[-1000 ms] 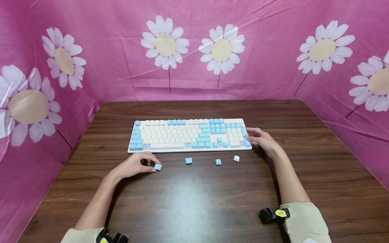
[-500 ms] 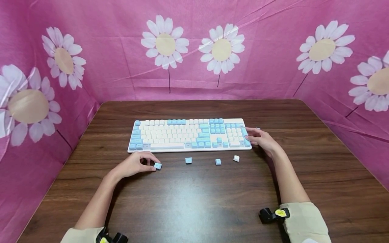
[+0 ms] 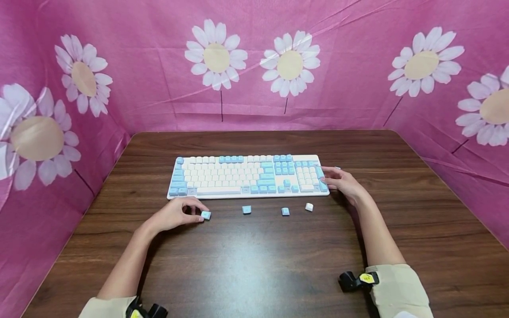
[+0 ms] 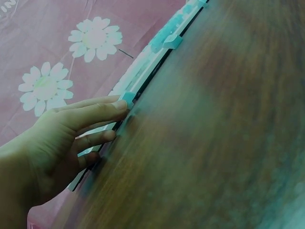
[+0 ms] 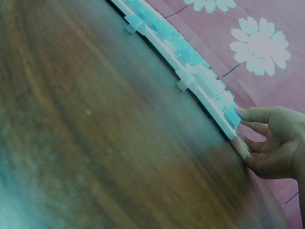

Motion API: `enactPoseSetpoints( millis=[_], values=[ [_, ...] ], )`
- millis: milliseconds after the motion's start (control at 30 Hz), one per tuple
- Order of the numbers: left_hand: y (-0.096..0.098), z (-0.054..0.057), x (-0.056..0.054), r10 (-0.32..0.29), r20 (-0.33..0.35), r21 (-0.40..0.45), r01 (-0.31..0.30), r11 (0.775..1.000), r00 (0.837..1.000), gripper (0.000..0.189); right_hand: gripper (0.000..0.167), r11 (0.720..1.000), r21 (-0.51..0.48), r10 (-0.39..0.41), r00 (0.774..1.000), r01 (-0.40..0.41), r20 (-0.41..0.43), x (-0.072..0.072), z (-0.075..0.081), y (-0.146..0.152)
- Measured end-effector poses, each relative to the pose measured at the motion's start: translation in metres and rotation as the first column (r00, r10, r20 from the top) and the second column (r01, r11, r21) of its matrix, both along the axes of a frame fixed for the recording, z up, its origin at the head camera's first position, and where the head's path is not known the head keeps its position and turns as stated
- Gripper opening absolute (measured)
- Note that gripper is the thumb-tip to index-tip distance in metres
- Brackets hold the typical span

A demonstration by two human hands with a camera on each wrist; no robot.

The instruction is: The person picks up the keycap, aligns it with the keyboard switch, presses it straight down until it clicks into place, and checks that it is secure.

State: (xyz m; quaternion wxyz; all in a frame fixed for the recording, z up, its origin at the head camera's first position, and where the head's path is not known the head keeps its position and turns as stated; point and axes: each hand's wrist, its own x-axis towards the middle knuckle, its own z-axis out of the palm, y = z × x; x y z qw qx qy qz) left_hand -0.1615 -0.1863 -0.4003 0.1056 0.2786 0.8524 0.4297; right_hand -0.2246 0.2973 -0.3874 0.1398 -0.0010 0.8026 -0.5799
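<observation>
A white and light-blue keyboard point(image 3: 218, 191) lies across the table. Just below its front left corner, my left hand point(image 3: 175, 215) pinches a light-blue keycap point(image 3: 205, 215) between thumb and fingertips; the left wrist view has this keycap point(image 4: 127, 98) at the fingertips, overlapping the keyboard's front edge. My right hand point(image 3: 347, 184) holds the keyboard's right end, a digit touching the blue corner key point(image 5: 232, 117) and other fingers curled low beside the edge. Pale gaps show in the keyboard's bottom row and above its arrow keys.
In front of the keyboard lie two loose blue keycaps point(image 3: 247, 210) and a white keycap point(image 3: 309, 206). A small pale piece point(image 3: 337, 168) peeks out behind the right hand. Pink flowered cloth point(image 3: 254, 110) surrounds the brown wooden table point(image 3: 254, 265) at the back and sides.
My left hand has shifted slightly toward the keyboard with the keycap, whose top has tilted a little. The right hand stays where it was.
</observation>
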Motion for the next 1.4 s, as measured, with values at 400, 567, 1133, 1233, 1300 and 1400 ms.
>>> enactPoseSetpoints(
  millis=[400, 567, 1133, 1233, 1300, 1400],
  values=[
    [-0.004, 0.003, 0.001, 0.046, -0.016, -0.022, -0.047, 0.999, 0.999, 0.019, 0.06, 0.999, 0.031, 0.019, 1.0, -0.019, -0.006, 0.002, -0.001, -0.001],
    [-0.005, 0.004, 0.001, 0.048, -0.019, -0.016, -0.049, 0.999, 0.999, 0.019, 0.059, 0.999, 0.035, 0.016, 1.0, -0.016, -0.004, 0.002, 0.0, 0.0],
    [-0.013, 0.007, -0.004, 0.127, -0.037, -0.001, -0.127, 0.992, 0.991, 0.021, 0.06, 0.999, 0.033, 0.018, 1.0, -0.018, -0.002, 0.001, 0.0, 0.001],
    [-0.015, 0.008, -0.005, 0.125, -0.038, 0.005, -0.125, 0.992, 0.991, 0.021, 0.06, 0.999, 0.036, 0.019, 1.0, -0.019, -0.001, 0.001, 0.0, 0.001],
    [-0.016, 0.01, -0.005, 0.129, -0.041, 0.008, -0.129, 0.992, 0.991, 0.021, 0.06, 0.999, 0.039, 0.022, 1.0, -0.022, -0.003, 0.001, 0.0, 0.001],
    [-0.018, 0.011, -0.006, 0.142, -0.061, 0.005, -0.142, 0.99, 0.988, 0.02, 0.059, 0.999, 0.039, 0.019, 1.0, -0.019, -0.002, 0.002, 0.001, 0.0]
  ],
)
